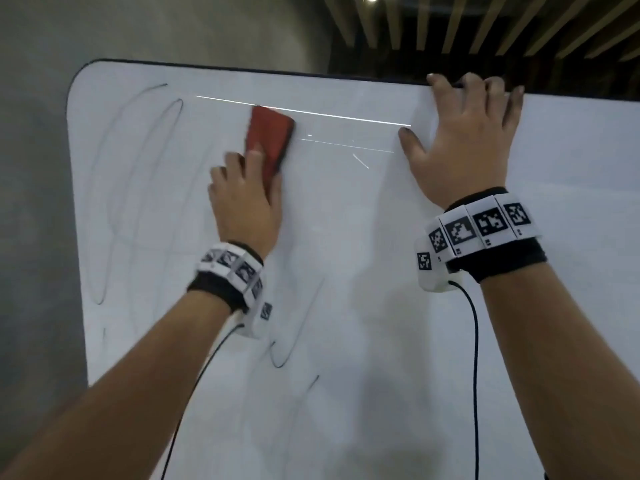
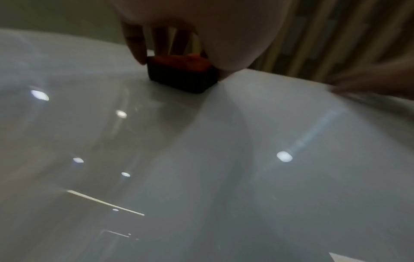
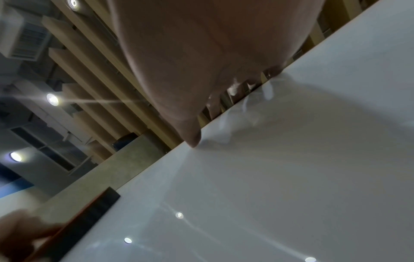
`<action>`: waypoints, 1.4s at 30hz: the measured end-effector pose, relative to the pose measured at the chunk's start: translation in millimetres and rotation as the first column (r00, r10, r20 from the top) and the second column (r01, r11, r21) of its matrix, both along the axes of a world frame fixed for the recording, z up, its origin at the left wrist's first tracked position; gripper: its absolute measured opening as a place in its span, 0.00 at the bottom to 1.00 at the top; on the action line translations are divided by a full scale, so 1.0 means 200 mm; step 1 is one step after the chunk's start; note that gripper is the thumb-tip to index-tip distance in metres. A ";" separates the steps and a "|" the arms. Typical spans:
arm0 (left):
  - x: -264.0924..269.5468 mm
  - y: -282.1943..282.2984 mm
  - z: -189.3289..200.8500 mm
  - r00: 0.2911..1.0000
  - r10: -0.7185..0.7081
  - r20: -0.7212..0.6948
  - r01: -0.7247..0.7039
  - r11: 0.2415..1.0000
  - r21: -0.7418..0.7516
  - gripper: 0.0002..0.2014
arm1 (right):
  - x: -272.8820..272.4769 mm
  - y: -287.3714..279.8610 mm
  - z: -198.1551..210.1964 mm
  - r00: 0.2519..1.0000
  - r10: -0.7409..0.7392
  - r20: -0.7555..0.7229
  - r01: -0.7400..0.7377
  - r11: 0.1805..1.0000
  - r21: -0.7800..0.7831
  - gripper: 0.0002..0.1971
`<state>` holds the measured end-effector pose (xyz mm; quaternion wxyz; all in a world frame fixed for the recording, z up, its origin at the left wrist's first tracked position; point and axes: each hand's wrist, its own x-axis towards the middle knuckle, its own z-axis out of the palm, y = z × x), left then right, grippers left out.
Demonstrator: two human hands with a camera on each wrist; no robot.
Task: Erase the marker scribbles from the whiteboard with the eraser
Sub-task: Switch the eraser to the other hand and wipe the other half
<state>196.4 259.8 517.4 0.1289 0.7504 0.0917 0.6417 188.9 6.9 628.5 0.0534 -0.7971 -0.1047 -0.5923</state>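
Scribbles (image 1: 114,202) left of eraser (image 1: 270,140); right hand (image 1: 464,140) at whiteboard (image 1: 381,306) rim.

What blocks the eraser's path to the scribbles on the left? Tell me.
Nothing visible. The left hand presses the red eraser flat on the whiteboard; bare board lies between it and the scribbles.

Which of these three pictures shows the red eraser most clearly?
The head view: the eraser shows whole and red, pressed on the whiteboard by the left hand. The left wrist view shows its dark end under the fingers; the right wrist view catches only a blurred edge.
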 end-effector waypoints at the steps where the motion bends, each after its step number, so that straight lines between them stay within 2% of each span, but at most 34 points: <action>1: -0.02 -0.10 -0.12 0.999 -0.053 0.009 0.052 0.993 0.102 0.22 | 0.00 0.01 0.00 1.000 0.004 0.001 -0.004 1.000 0.013 0.34; 4: -0.06 -0.27 -0.42 0.981 -0.190 -0.035 0.189 0.901 0.391 0.19 | 0.00 0.04 -0.01 1.000 0.000 0.004 -0.001 0.999 0.042 0.34; 6: -0.04 -0.21 -0.42 0.977 -0.207 -0.047 0.200 0.822 0.533 0.19 | 0.00 0.04 -0.01 1.000 0.006 0.015 -0.007 0.999 0.047 0.34; 8: 0.00 -0.07 -0.30 0.987 -0.161 -0.017 0.141 0.807 0.574 0.20 | 0.01 0.03 -0.01 1.000 0.012 0.027 -0.013 0.999 0.039 0.34; 9: 0.02 0.00 -0.23 0.991 -0.132 0.002 0.112 0.846 0.521 0.20 | 0.01 0.02 -0.01 1.000 0.012 0.027 -0.013 0.999 0.030 0.34; 11: 0.03 0.11 -0.11 0.999 -0.036 0.010 0.032 0.952 0.303 0.21 | 0.01 0.02 -0.01 1.000 0.002 0.022 -0.002 1.000 0.019 0.34; 12: 0.03 0.13 -0.07 1.000 0.012 -0.002 -0.011 0.982 0.189 0.21 | 0.00 0.01 -0.01 1.000 -0.007 0.016 0.007 1.000 0.017 0.35; 14: 0.02 0.10 -0.05 0.998 0.056 -0.029 -0.054 0.998 0.042 0.22 | -0.01 0.02 -0.01 1.000 -0.018 -0.001 0.018 1.000 0.014 0.35; 16: -0.01 -0.01 -0.13 0.999 0.020 -0.029 -0.019 0.999 0.029 0.22 | -0.03 0.03 -0.02 1.000 -0.016 -0.011 0.016 1.000 0.022 0.35; 18: -0.05 -0.14 -0.29 0.995 -0.102 -0.019 0.104 0.975 0.195 0.21 | -0.05 0.06 -0.04 1.000 -0.017 -0.009 0.017 0.998 0.055 0.36; 21: -0.07 -0.17 -0.48 0.977 -0.209 -0.030 0.194 0.828 0.526 0.19 | -0.06 0.16 -0.11 0.999 -0.035 -0.024 0.036 0.997 0.061 0.40; 23: -0.02 -0.05 -0.41 0.980 -0.196 -0.026 0.167 0.757 0.632 0.19 | -0.06 0.24 -0.14 0.998 -0.031 -0.047 0.031 1.000 -0.001 0.42; 24: 0.00 0.02 -0.34 0.984 -0.177 -0.014 0.145 0.759 0.634 0.20 | -0.05 0.27 -0.13 0.998 -0.033 -0.056 0.031 0.999 -0.040 0.42; 26: 0.03 0.16 -0.13 0.992 -0.114 0.046 0.072 0.843 0.534 0.21 | -0.05 0.31 -0.09 0.997 -0.044 -0.065 0.039 0.996 -0.082 0.41; 28: 0.07 0.30 0.06 0.998 -0.013 0.057 -0.007 0.937 0.349 0.22 | -0.05 0.35 -0.04 0.995 -0.062 -0.080 0.056 0.996 -0.068 0.40; 30: 0.11 0.46 0.22 0.997 0.065 0.044 -0.070 0.989 0.129 0.24 | -0.06 0.40 -0.02 0.990 -0.085 -0.114 0.081 0.996 -0.043 0.40; 33: 0.13 0.62 0.33 0.994 0.097 -0.050 -0.105 0.976 -0.192 0.26 | -0.06 0.44 -0.02 0.983 -0.111 -0.145 0.109 0.994 -0.023 0.40; 35: 0.13 0.61 0.35 0.988 0.114 -0.106 -0.139 0.954 -0.266 0.25 | -0.06 0.45 -0.03 0.984 -0.113 -0.141 0.113 0.994 -0.004 0.39; 37: 0.11 0.54 0.33 0.986 0.141 -0.089 -0.155 0.971 -0.180 0.23 | -0.05 0.47 -0.03 0.986 -0.105 -0.132 0.105 0.994 -0.003 0.39; 39: 0.09 0.45 0.26 0.993 0.116 0.018 -0.117 0.990 0.078 0.22 | -0.04 0.54 -0.03 0.988 -0.092 -0.125 0.086 0.995 -0.053 0.40; 41: 0.08 0.43 0.17 0.997 0.030 0.072 -0.054 0.927 0.372 0.21 | -0.03 0.62 -0.03 0.990 -0.074 -0.121 0.062 0.992 -0.106 0.41; 42: 0.07 0.47 0.17 0.997 0.014 0.074 -0.047 0.887 0.460 0.21 | -0.03 0.66 -0.03 0.991 -0.061 -0.120 0.047 0.992 -0.114 0.42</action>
